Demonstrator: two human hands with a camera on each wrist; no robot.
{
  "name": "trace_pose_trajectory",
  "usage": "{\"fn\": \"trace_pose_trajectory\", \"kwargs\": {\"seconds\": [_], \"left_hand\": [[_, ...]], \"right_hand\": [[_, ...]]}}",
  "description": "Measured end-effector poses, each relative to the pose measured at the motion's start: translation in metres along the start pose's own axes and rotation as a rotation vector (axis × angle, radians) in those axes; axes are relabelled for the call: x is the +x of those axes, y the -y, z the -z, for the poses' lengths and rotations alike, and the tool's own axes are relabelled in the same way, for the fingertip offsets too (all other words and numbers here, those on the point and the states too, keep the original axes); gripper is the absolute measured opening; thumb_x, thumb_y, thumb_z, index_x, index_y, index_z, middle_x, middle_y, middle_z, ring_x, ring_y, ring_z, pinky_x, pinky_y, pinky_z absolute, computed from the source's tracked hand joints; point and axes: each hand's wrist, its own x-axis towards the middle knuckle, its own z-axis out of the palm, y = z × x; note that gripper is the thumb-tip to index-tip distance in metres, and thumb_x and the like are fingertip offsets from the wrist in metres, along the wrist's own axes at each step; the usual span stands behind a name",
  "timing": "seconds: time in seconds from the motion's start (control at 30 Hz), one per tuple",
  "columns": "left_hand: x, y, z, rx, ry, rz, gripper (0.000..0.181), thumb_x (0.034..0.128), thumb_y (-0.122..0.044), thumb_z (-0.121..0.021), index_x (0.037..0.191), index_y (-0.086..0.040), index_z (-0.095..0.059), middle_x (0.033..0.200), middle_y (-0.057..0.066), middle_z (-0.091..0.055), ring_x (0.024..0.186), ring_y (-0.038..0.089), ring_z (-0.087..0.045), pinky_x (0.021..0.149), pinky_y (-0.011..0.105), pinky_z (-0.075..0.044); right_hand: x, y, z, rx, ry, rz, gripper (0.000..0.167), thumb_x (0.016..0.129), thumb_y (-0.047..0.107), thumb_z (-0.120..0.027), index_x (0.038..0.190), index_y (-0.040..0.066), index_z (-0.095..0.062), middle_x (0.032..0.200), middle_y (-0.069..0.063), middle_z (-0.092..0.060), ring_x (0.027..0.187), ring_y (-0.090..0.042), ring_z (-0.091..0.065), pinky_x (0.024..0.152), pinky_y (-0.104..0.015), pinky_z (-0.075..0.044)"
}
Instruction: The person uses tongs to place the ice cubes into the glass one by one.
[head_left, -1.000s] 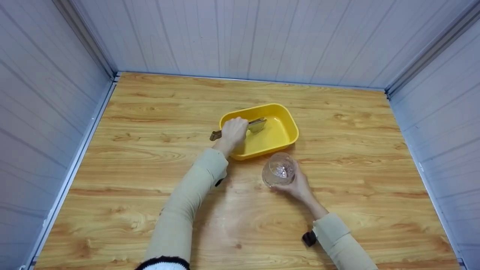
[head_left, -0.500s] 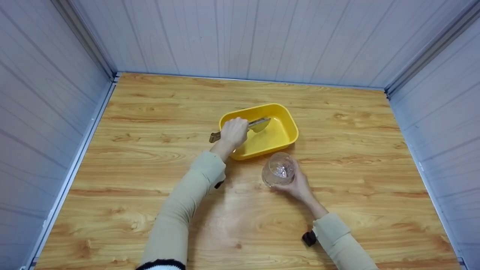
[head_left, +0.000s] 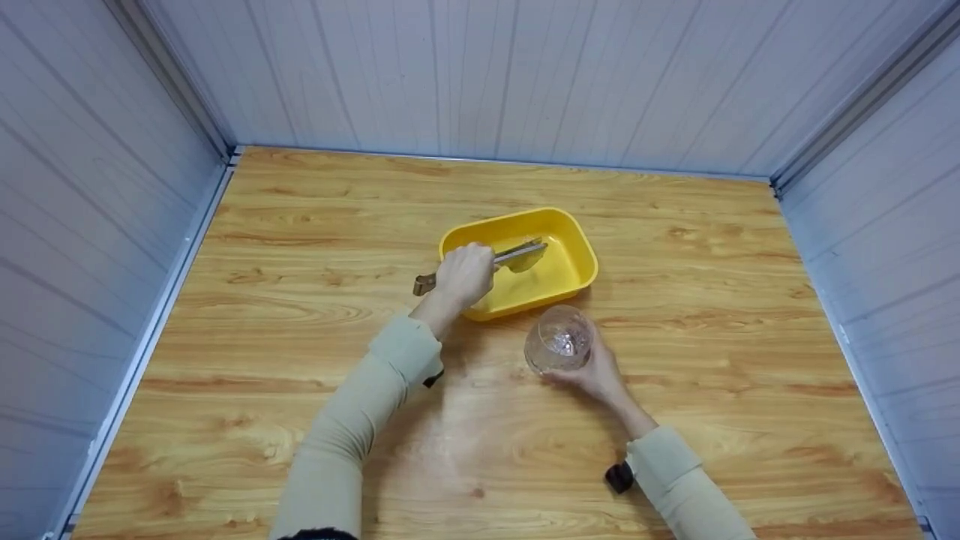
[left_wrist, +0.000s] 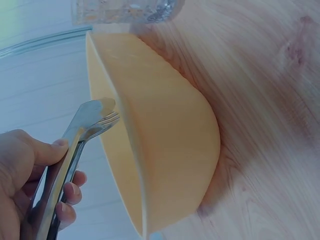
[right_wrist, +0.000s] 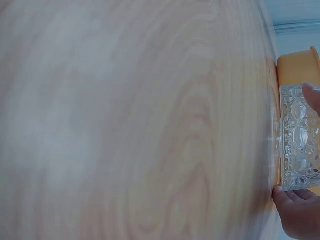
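My left hand (head_left: 463, 276) grips a pair of metal tongs (left_wrist: 62, 170), thumb on one side and fingers curled round the other. One tong tip is broad and flat, the other forked. In the head view the tips reach over the inside of a yellow plastic basin (head_left: 547, 281); whether they touch its floor I cannot tell. Close to the basin's near right corner stands a clear glass (head_left: 556, 345) with an embossed pattern. My right hand (head_left: 596, 371) holds this glass from the right, its thumb and fingers spread round the wall.
The basin and glass stand on a wood-grain table (head_left: 300, 337). Pale panel walls (head_left: 465, 75) enclose its back, left and right sides. A small dark device (head_left: 619, 477) sits at the right cuff.
My left hand has drawn slightly towards me, and the tongs' tips have shifted a little right over the basin. The right hand and glass have stayed put.
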Motion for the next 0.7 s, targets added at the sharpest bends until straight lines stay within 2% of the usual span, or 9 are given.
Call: {"fn": "trace_pose_trajectory", "kwargs": {"seconds": [0.13,0.27,0.7], "left_hand": [[-0.007,-0.001,0.003,-0.008,-0.024,-0.008,0.019,0.0859,-0.02,-0.056,0.083,-0.004,-0.066,0.074,0.005,-0.059,0.06,0.019,-0.055,0.05,0.034,-0.046],[-0.015,-0.002,0.006,-0.026,-0.043,-0.022,0.018,0.0849,-0.02,-0.058,0.083,-0.004,-0.066,0.076,0.005,-0.06,0.064,0.021,-0.057,0.052,0.034,-0.047],[-0.034,-0.009,0.018,-0.046,-0.062,-0.066,0.017,0.0858,-0.021,-0.056,0.079,-0.007,-0.064,0.07,0.003,-0.054,0.058,0.018,-0.052,0.047,0.032,-0.042]], "right_hand": [[0.005,-0.021,-0.003,-0.031,-0.007,-0.001,0.101,0.049,0.02,-0.087,0.132,0.004,-0.031,0.126,-0.018,-0.044,0.117,-0.029,-0.04,0.097,-0.042,-0.028],[0.007,-0.027,-0.004,-0.055,-0.021,0.017,0.101,0.048,0.028,-0.087,0.13,0.006,-0.033,0.124,-0.015,-0.046,0.116,-0.026,-0.041,0.097,-0.039,-0.029],[0.006,-0.027,-0.004,-0.04,-0.02,0.006,0.104,0.048,0.025,-0.087,0.132,0.003,-0.03,0.126,-0.017,-0.044,0.117,-0.027,-0.039,0.098,-0.04,-0.028]]}}
